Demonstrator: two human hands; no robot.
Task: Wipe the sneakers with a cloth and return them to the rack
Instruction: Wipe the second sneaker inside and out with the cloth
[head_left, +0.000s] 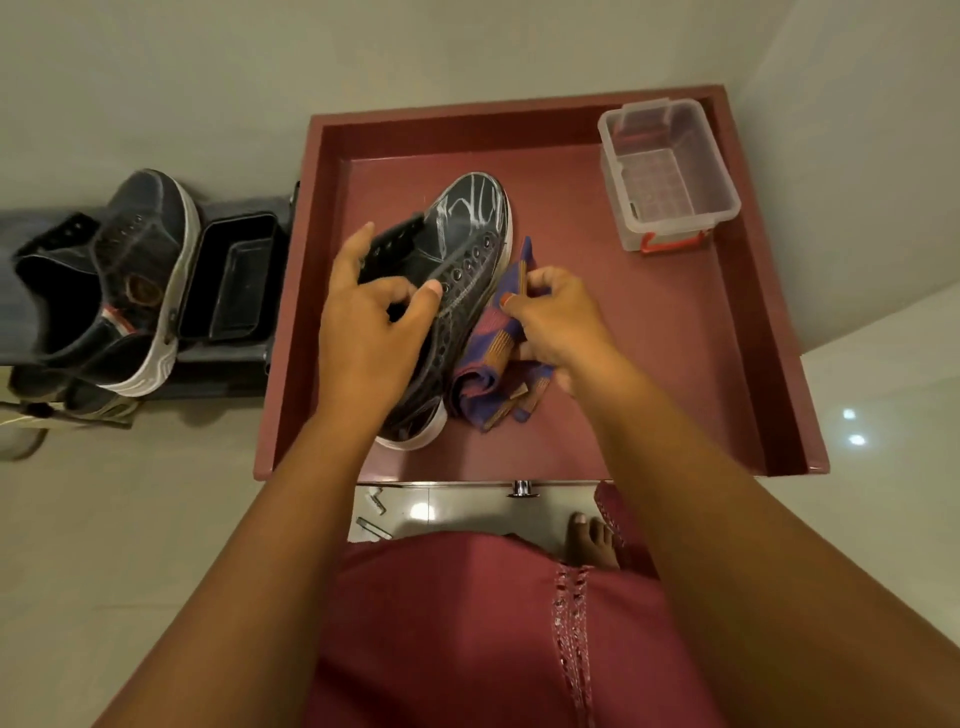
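Right now the left hand (363, 317) grips the sneaker (457, 270) and the right hand (550, 322) pinches the cloth (493, 374) — a loose pinch could drop it mid-wipe.

A home entryway: glossy pale floor tiles (130, 545), a shoe rack (228, 358) with sneakers (119, 291) at nine o'clock, bare foot (592, 540) at six o'clock.

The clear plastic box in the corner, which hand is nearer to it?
Right. The right hand holds the cloth mid-tray, below-left of the box. The left hand grips the sneaker, farther left.
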